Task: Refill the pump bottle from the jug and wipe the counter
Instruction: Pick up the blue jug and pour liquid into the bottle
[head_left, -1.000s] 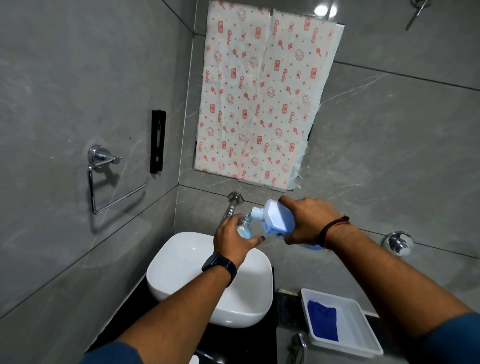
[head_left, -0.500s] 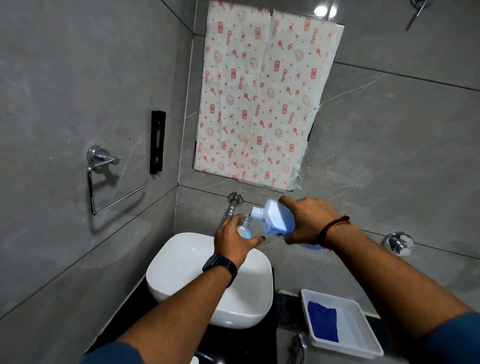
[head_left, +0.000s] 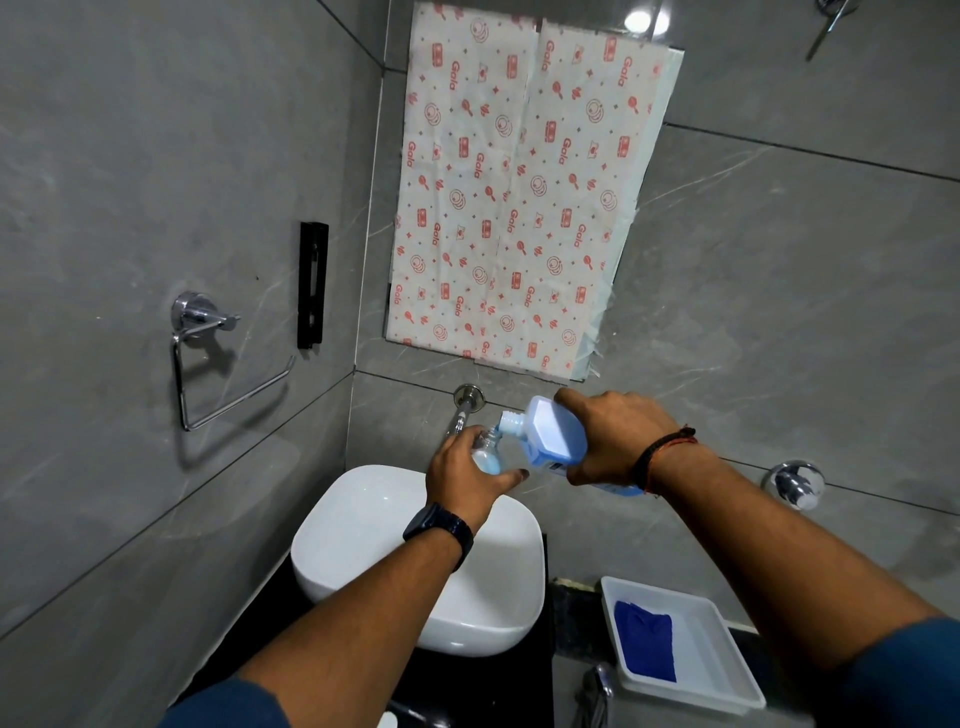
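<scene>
Head view. Gripping clear pump bottle (head_left: 487, 458) in left hand (head_left: 462, 478), fingers curled round it, above back rim of white basin (head_left: 363, 519). Holding blue jug (head_left: 551, 435) in right hand (head_left: 615, 441), fingers wrapped over body, tilted, spout at bottle mouth. Right of basin: white tray (head_left: 727, 665) with blue cloth (head_left: 644, 647) inside.

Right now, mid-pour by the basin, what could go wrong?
1. The jug pours into the narrow neck of the bottle, both held in the air: liquid may miss and run over the left hand toward the basin.
2. The left hand covers most of the bottle, so the level is hard to see; it may overflow.
3. The right hand grips the jug, so neither hand is free for the blue cloth in the tray.
</scene>
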